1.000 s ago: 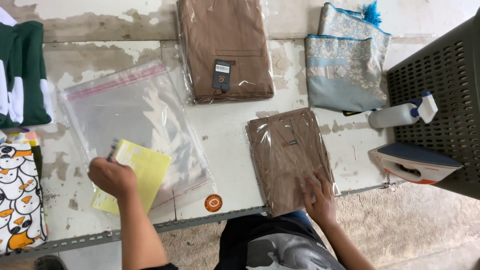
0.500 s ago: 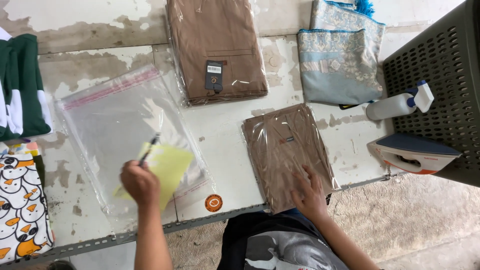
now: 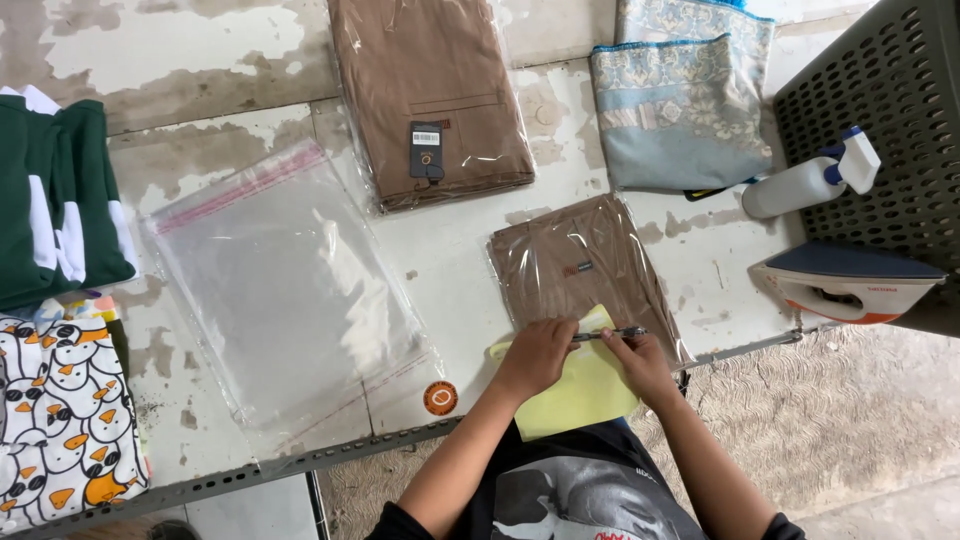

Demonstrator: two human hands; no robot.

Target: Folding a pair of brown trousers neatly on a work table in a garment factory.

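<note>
Both hands meet at the counter's [image 3: 250, 60] near edge: the left hand [image 3: 535, 355] pinches a pen [image 3: 610, 334] over a yellow sheet [image 3: 580, 390], the right hand [image 3: 640, 362] closes on the pen's other end, beside a bagged brown garment [image 3: 580, 265].

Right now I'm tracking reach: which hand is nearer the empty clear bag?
Left. The left hand rests on the yellow paper, just right of the clear bag; the right hand is farther right, on the pen.

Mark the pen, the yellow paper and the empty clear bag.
pen [image 3: 610, 334], head view, middle of its barrel.
yellow paper [image 3: 580, 390], head view, its bare centre.
empty clear bag [image 3: 290, 290], head view, its flat middle.
</note>
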